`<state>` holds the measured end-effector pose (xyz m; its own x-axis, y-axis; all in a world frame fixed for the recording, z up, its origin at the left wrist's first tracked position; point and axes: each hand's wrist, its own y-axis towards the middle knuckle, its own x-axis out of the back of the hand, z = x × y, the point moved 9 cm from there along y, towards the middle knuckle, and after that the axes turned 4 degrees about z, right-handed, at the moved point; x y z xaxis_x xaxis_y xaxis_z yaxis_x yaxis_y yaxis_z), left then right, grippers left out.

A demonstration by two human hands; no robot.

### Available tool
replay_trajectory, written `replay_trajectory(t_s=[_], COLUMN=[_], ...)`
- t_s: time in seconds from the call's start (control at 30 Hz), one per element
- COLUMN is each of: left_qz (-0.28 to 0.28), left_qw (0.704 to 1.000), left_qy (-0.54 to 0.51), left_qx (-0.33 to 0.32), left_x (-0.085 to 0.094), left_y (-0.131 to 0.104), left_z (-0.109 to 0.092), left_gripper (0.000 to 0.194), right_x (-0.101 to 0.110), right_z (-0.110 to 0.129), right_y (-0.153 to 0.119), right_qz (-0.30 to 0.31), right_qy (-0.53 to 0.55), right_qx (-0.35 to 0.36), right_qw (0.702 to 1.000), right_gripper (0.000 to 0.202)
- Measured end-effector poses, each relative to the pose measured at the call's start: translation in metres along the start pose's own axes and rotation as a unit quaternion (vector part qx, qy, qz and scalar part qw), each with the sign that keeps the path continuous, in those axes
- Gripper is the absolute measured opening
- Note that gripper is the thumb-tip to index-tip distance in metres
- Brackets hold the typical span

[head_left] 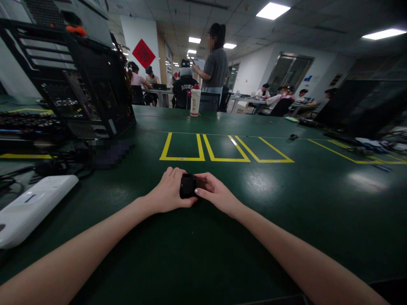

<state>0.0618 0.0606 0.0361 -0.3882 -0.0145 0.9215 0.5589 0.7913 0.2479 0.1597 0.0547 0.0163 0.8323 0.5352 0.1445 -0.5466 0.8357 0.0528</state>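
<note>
A small black object is held low over or on the green table, in front of the yellow tape outlines. My left hand wraps round its left side, with the thumb along the near edge. On the other side, my right hand holds it between thumb and fingers. Both hands are closed on the object, and its details are too dark to make out.
Yellow tape frames mark the table beyond my hands. A white device, cables and a black computer case stand at left. A cup is at the far edge. Several people sit beyond; one person stands.
</note>
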Motion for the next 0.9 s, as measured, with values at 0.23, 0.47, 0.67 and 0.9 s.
replay_trajectory(t_s=[0.23, 0.47, 0.67, 0.9], left_qz=[0.005, 0.002, -0.006, 0.006], left_qw=[1.000, 1.000, 1.000, 1.000], left_qy=[-0.008, -0.009, 0.006, -0.013], left_qx=[0.007, 0.002, -0.001, 0.007], left_x=[-0.0001, -0.0008, 0.0002, 0.0001], left_y=[-0.0002, -0.0003, -0.0001, 0.0000], left_z=[0.0005, -0.0003, -0.0009, 0.0000], left_gripper=[0.059, 0.059, 0.058, 0.059], right_x=[-0.0001, -0.0010, -0.0028, 0.0018], right_z=[0.0006, -0.0029, -0.0017, -0.0027], right_y=[-0.0013, 0.0002, -0.0005, 0.0011], right_qz=[-0.011, -0.003, -0.001, -0.024], right_qy=[0.017, -0.012, 0.027, 0.006], right_qx=[0.018, 0.008, 0.007, 0.015], right_qw=[1.000, 1.000, 1.000, 1.000], right_gripper=[0.026, 0.040, 0.038, 0.028])
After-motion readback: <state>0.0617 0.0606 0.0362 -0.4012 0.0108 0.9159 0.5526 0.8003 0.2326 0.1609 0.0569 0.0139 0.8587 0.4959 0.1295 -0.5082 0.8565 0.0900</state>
